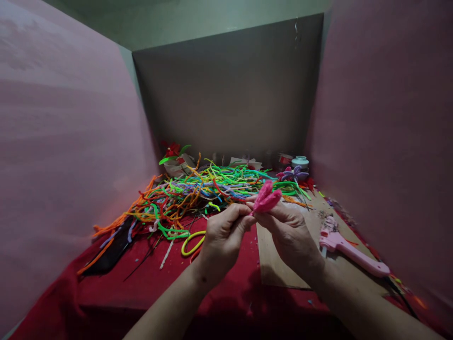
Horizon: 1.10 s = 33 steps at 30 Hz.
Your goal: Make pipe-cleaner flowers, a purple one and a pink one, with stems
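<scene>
Both hands meet in front of me around a pink pipe-cleaner flower (pixel 267 198) with loop-shaped petals pointing up and to the right. My left hand (pixel 223 236) pinches its lower end between thumb and forefinger. From the other side, my right hand (pixel 288 231) grips the base of the petals with closed fingers. The stem end is mostly hidden by the fingers. Just beyond the hands lies a tangled heap of colourful pipe cleaners (pixel 187 193).
A pink glue gun (pixel 354 252) lies on a tan board (pixel 283 274) at the right, its cord trailing off. A black tray-like object (pixel 108 255) is at the left on the red cloth (pixel 123 293). Behind stand a purple flower (pixel 293 174) and a pale blue jar (pixel 300 162). Panels enclose three sides.
</scene>
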Tool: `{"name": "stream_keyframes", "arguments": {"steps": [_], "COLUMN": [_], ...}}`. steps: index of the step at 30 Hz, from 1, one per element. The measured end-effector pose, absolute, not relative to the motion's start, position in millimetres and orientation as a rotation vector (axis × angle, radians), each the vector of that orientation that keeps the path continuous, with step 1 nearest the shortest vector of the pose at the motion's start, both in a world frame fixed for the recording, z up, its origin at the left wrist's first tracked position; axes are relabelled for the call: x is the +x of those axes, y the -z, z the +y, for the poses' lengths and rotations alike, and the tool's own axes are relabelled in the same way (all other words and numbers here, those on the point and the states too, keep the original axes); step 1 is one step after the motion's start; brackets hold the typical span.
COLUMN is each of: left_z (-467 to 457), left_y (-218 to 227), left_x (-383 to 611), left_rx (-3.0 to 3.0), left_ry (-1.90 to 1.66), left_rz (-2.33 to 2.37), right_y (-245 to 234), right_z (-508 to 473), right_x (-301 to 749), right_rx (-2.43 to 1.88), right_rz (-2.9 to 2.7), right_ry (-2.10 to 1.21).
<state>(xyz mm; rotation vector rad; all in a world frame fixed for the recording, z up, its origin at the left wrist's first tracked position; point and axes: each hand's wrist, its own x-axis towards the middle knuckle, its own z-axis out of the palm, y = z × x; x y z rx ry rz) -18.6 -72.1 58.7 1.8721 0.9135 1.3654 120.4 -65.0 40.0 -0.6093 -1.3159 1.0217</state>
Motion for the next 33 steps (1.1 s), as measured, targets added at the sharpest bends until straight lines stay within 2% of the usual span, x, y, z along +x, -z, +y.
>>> {"name": "stream_keyframes", "arguments": {"steps": [7, 17, 23, 29, 33], "left_z": [-67.5, -41.5, -35.0, -28.8, -21.0], "left_y": [-63.5, -55.8, -62.2, -47.9, -37.7], "left_x": [-24.0, -36.1, -20.3, -6.4, -7.1], "left_rx": [1.202, 1.038, 1.24, 1.946, 2.335], "left_ry": [-1.074, -0.682, -0.948, -1.439, -1.516], "left_rz": [0.589, 0.268, 0.626, 1.047, 1.052], "right_y": [-51.5, -58.4, -49.4, -40.2, -36.8], "right_z": [-68.4, -60.5, -45.8, -30.9, -26.7], "right_x": [123.1, 128.7, 127.0, 121.0, 124.0], "right_rx": [-0.526, -0.479, -0.61, -0.706, -0.72], "right_rz": [-1.508, -1.722, -1.464, -1.191, -1.201], "right_ry": [-0.85, -0.85, -0.906, -0.985, -1.021]}}
